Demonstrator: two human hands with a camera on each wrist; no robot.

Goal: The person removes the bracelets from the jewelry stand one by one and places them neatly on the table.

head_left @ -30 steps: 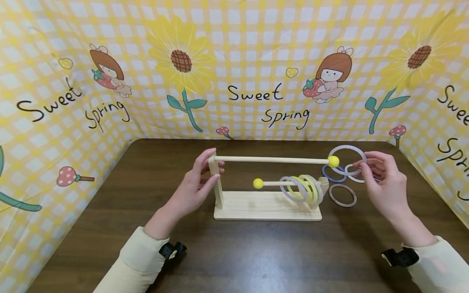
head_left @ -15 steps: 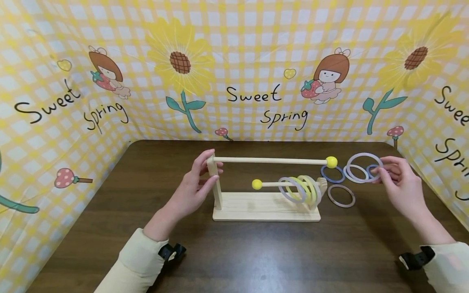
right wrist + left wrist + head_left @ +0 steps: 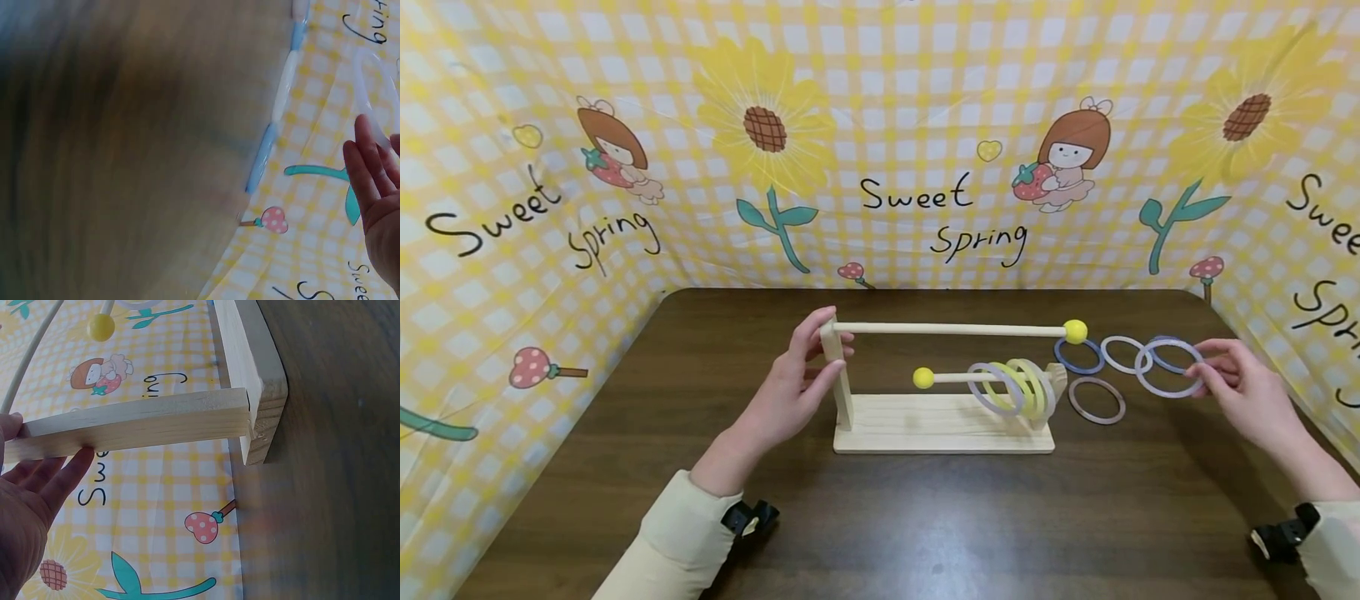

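My left hand (image 3: 792, 387) grips the upright post (image 3: 842, 400) of a wooden stand near its top, thumb in front and fingers behind; the left wrist view shows the same post (image 3: 162, 425). A pale translucent ring (image 3: 1167, 395) is pinched between the thumb and fingers of my right hand (image 3: 1251, 392), off to the right of the stand. In the right wrist view that ring (image 3: 360, 84) shows above the fingers. The upper rod (image 3: 955, 330) bears no ring and ends in a yellow ball (image 3: 1076, 332). Several rings, including a yellow ring (image 3: 1003, 398), hang on the lower rod (image 3: 951, 378).
On the brown table (image 3: 917, 517), right of the stand's base (image 3: 936, 433), lie a blue ring (image 3: 1078, 372), a white ring (image 3: 1105, 358) and a pinkish ring (image 3: 1097, 422). Another blue ring (image 3: 1167, 337) lies partly behind the held one. A checked cloth (image 3: 917, 108) hangs around the table.
My right hand has carried the pale ring rightward and down, away from the upper rod's yellow ball. My left hand keeps its grip on the post.
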